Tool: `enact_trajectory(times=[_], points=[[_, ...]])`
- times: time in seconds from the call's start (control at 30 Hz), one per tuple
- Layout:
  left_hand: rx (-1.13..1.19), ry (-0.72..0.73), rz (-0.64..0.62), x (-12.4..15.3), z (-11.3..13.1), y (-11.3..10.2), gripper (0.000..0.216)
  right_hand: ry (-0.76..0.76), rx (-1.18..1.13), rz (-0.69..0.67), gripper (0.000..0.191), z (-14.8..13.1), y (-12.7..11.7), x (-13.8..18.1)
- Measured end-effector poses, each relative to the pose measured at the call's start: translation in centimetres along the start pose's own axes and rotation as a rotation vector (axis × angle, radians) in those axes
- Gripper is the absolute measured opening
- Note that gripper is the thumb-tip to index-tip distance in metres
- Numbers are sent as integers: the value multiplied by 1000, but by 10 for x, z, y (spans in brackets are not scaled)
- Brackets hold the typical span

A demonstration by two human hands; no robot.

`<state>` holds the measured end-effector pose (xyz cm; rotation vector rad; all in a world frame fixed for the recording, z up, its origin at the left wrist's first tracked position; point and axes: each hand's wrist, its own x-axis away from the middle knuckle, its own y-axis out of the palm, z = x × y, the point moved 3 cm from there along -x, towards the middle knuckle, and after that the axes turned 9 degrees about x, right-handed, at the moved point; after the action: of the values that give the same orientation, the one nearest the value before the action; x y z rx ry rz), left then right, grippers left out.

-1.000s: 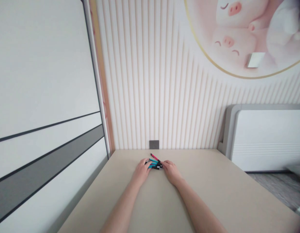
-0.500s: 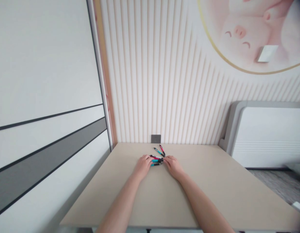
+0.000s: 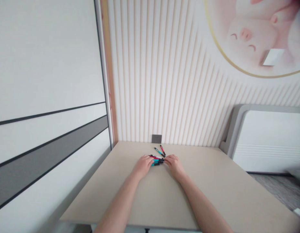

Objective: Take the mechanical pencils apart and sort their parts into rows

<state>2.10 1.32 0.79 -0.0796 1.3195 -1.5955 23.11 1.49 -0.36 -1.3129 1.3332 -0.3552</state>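
Several pens (image 3: 158, 160) with teal, red, white and black parts lie in a loose bunch on the table (image 3: 161, 200), roughly side by side. My left hand (image 3: 143, 165) closes over their left ends, which its fingers partly hide. At the black right ends of the bunch is my right hand (image 3: 174, 164), its fingers bent and pressed together on the pen ends. Just beyond the bunch, a teal-and-black pen (image 3: 159, 152) and a red-and-black pen (image 3: 162, 149) lie at a slant, their near ends close together.
A ribbed white wall (image 3: 145, 81) with a dark socket (image 3: 156, 138) rises behind the table. White cabinet panels (image 3: 50, 64) with grey and black bands stand on the left. To the right is a grey-white headboard (image 3: 273, 139).
The view has shifted slightly. The bunched pens sit a little closer together, the teal-and-black one nearest me drawn in; both hands stay at the two ends of the bunch.
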Motion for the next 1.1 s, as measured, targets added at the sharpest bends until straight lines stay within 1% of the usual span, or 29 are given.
enact_trajectory(times=[0.03,0.1,0.17,0.2,0.27,0.33,0.43,0.5,0.67,0.73,0.83,0.93,1.0,1.03,1.1], points=[[11,-9,21,0,-2,0,25,9,-1,6,27,-2,0,1],[37,-34,89,0,-8,0,22,30,7,16,42,-5,1,3],[56,-72,193,0,-14,-2,21,33,32,6,58,-8,2,5],[62,-97,253,0,-18,-4,21,19,48,-11,61,-10,3,5],[69,-149,358,1,-24,-6,21,-34,76,-57,59,-12,6,2],[74,-191,415,1,-28,-8,20,-110,90,-104,54,-15,9,-3],[80,-205,422,2,-30,-7,19,-198,78,-144,45,-19,15,-12],[86,-190,410,2,-30,-5,19,-213,48,-159,37,-20,19,-18],[99,-185,397,2,-32,-1,18,-181,-31,-181,24,-22,23,-22],[110,-191,396,2,-32,0,18,-155,-8,-158,21,-23,20,-22],[123,-188,391,2,-31,0,18,-110,84,-128,19,-26,17,-22],[125,-193,377,2,-30,0,18,-100,169,-120,22,-28,17,-23],[128,-202,365,3,-29,0,18,-60,211,-109,32,-28,20,-25],[130,-207,359,3,-29,0,18,-12,232,-106,39,-26,23,-26],[133,-216,351,4,-28,1,18,130,267,-124,53,-21,29,-28]])
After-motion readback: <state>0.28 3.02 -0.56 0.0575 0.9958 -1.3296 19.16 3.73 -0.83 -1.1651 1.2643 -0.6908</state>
